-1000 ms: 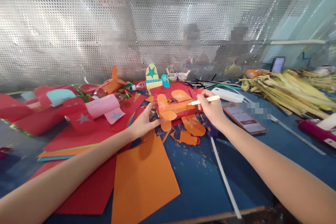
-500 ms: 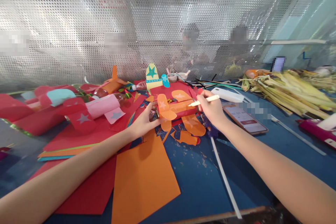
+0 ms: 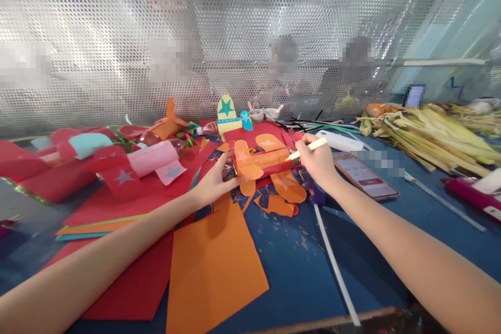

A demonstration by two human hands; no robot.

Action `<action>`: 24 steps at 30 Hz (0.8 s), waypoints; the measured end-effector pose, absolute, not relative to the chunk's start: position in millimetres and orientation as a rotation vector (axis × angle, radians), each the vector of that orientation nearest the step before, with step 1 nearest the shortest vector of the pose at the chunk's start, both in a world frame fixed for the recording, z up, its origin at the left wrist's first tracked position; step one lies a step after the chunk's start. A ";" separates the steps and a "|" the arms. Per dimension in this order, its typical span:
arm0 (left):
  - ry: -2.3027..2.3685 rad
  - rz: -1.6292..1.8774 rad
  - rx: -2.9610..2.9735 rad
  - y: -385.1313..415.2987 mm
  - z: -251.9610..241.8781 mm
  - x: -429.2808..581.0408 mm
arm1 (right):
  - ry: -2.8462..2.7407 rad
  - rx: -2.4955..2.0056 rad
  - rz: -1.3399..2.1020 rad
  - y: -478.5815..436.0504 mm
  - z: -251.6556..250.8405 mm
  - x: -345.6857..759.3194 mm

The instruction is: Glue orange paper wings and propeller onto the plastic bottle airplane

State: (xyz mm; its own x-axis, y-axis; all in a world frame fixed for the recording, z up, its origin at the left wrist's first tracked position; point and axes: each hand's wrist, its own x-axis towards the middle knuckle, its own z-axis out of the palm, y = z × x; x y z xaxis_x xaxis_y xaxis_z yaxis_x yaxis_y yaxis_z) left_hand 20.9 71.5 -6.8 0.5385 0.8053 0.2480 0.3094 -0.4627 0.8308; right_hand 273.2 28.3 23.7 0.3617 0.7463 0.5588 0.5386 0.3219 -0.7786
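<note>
A toy plane with a red paper body, an orange strip along its top and orange wings with pale stars lies on the table in front of me. My left hand is closed around its left end, which shows a bit of bottle, with the thumb towards me. In my right hand a cream-coloured marker pen is pinched like a writing tool. Its pale tip points left and rests on or just over the orange strip, near the right end; I cannot tell whether it touches.
An orange sheet and red sheets lie nearest me. More paper planes are heaped left. To the right are a phone, a white stick and dried husks. Behind stands a perforated metal screen.
The marker's tip has slid slightly right along the orange strip, with my right hand shifting the same way. My left hand and the plane have stayed in place.
</note>
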 end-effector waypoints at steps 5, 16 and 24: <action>0.903 0.836 2.006 72.2 -7.7 21.5 | -1.242 -1.384 0.226 28.6 26.5 274.6; 0.899 0.835 2.000 71.1 -5.5 21.6 | -1.223 -1.269 0.276 32.2 18.3 277.8; 0.881 0.834 2.000 71.4 -6.3 21.1 | -1.233 -1.195 0.356 30.5 19.2 273.9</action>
